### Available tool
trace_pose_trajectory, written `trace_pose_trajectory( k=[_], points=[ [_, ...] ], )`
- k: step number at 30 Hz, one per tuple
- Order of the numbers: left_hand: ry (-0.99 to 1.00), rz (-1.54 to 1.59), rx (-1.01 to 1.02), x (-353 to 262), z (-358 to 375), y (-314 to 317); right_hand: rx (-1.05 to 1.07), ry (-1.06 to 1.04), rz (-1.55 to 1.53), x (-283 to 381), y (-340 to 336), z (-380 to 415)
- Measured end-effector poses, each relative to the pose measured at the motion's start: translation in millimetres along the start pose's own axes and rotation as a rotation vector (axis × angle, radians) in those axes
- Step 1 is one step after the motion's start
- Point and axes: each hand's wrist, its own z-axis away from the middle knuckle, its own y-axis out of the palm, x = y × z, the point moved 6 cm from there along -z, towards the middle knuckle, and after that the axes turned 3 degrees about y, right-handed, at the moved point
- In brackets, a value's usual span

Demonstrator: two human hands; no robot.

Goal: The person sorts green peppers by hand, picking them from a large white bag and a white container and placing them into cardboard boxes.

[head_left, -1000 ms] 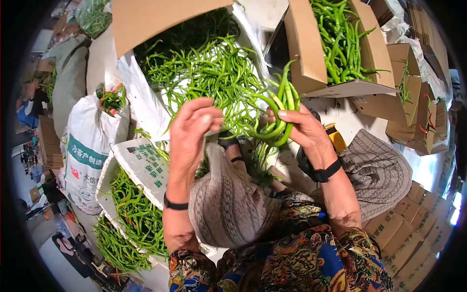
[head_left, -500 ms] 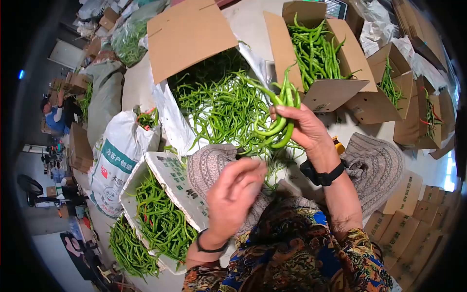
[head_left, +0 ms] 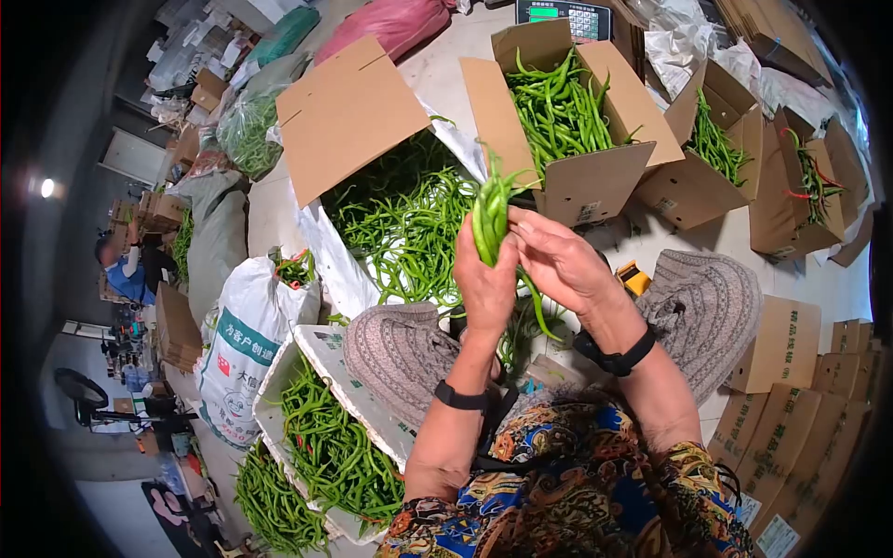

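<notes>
My left hand (head_left: 486, 284) is wrapped around a bunch of long green chili peppers (head_left: 490, 219), held upright in front of me. Close against it, my right hand (head_left: 563, 265) is closed with thumb and fingertips together at the bunch's side. A curved green chili pepper (head_left: 539, 307) hangs down below the right fingers and appears held by them. Behind the hands lies a loose heap of green chili peppers (head_left: 409, 223) on white lining, partly under a cardboard flap (head_left: 353, 116). Beyond it, an open cardboard box (head_left: 595, 186) holds more green peppers.
Left stand a white foam box (head_left: 339, 372) of peppers and a white printed sack (head_left: 246, 353). More open cardboard boxes (head_left: 693, 191) line the right. A scale (head_left: 563, 20) sits at the back. Another person (head_left: 130, 274) works far left. Stacked cartons (head_left: 781, 446) lie lower right.
The pepper bunch has passed from my right hand into my left, which was empty and moving. Both hands have come together, and the bunch is now more upright and compact.
</notes>
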Motion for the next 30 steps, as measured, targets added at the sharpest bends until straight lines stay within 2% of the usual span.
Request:
trace_pose_trajectory(
  k=[1,4,6,9,11,14,15,19,25,30],
  points=[
    [-0.107,0.025,0.019,5.6,-3.1,-3.4,-0.056,0.029,-0.004,-3.2,-12.6,-0.2],
    [-0.492,0.888,0.111,33.1,-1.4,-1.3,-0.056,0.020,0.112,23.2,-7.9,12.8],
    [-0.557,1.031,0.112,39.3,0.6,-7.9,-0.159,0.023,0.229,45.1,-17.5,20.5],
    [-0.537,1.295,0.201,30.0,1.1,-8.4,-0.167,-0.004,0.267,55.6,-46.8,23.5],
    [-0.522,1.324,0.207,26.6,3.5,-9.4,-0.244,-0.016,0.315,52.6,-53.5,24.6],
    [-0.518,1.360,0.218,19.4,4.7,-7.9,-0.242,0.054,0.394,32.6,-45.6,22.2],
    [-0.525,1.370,0.216,18.4,5.8,-7.3,-0.178,0.059,0.351,27.1,-43.5,20.8],
    [-0.545,1.478,0.275,18.8,9.5,-4.9,-0.149,0.104,0.289,13.5,-39.8,17.0],
    [-0.573,1.443,0.224,22.8,12.0,0.3,-0.129,0.165,0.349,9.2,-28.3,21.6],
    [-0.437,1.179,0.209,22.9,9.3,-0.3,-0.137,0.089,0.859,16.6,-6.3,22.7]
  ],
)
